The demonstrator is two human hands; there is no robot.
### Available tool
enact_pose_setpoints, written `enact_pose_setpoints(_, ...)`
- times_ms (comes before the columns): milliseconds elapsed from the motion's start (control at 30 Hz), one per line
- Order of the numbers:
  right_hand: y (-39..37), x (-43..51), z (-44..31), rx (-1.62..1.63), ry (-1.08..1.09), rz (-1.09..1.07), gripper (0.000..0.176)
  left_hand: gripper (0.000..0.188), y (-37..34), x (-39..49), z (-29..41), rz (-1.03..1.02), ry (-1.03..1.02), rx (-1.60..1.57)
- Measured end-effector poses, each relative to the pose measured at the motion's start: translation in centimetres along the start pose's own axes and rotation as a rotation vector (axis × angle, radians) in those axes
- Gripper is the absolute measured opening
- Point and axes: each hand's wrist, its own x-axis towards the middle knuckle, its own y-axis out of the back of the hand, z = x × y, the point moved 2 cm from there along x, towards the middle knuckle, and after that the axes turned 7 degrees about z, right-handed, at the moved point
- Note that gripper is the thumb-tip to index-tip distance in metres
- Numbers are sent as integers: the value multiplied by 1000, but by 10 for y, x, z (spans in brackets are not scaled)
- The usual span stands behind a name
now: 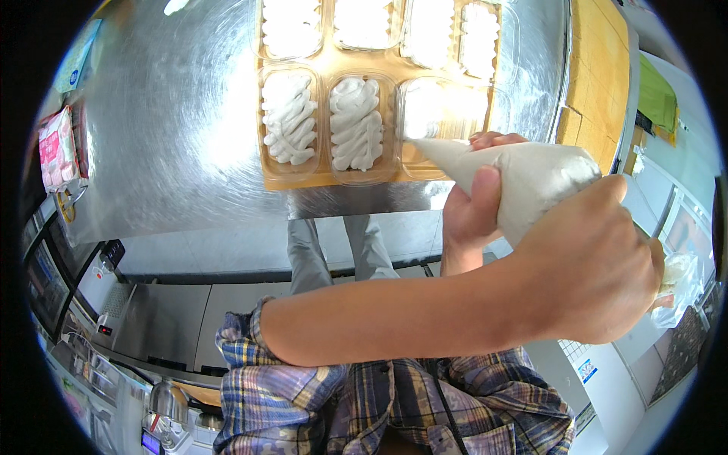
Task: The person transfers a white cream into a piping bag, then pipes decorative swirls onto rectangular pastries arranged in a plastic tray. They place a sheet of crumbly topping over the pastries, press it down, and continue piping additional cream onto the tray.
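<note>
A piping bag full of white cream lies slantwise in both hands. My left hand grips its gathered upper end, with my left forearm crossing in front of my body. Below it, my right hand cups the lower part, thumb on the near side. The bag's tip reaches the left edge of a clear plastic container, partly filled with glaring white cream. Left of it, two more containers hold piped white cream in wavy ridges. A back row of cream-filled containers is washed out by glare.
The containers stand on a yellow-orange board on a brushed steel table. A pink packet and yellow-handled scissors lie at the left edge. A yellow tiled ledge borders the right side.
</note>
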Motion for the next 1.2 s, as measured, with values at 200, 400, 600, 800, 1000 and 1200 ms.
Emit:
enact_pose_setpoints(200,8,2,-27,-463,-39,-12,42,34,-4,-3,0,40,1,-30)
enact_pose_setpoints(400,14,-4,-21,-143,-46,-27,45,37,-4,-6,1,22,33,-56)
enact_pose_setpoints(600,15,-15,-9,-118,-30,62,48,39,-1,-10,1,29,57,-72)
enact_pose_setpoints(800,18,-12,-10,-95,7,8,48,43,-9,-8,5,188,-40,-14)
enact_pose_setpoints(1000,24,31,-14,133,75,149,50,44,-30,11,20,61,-88,-95)
enact_pose_setpoints(1200,11,59,15,126,-36,247,49,43,-55,30,-16,11,-130,-99)
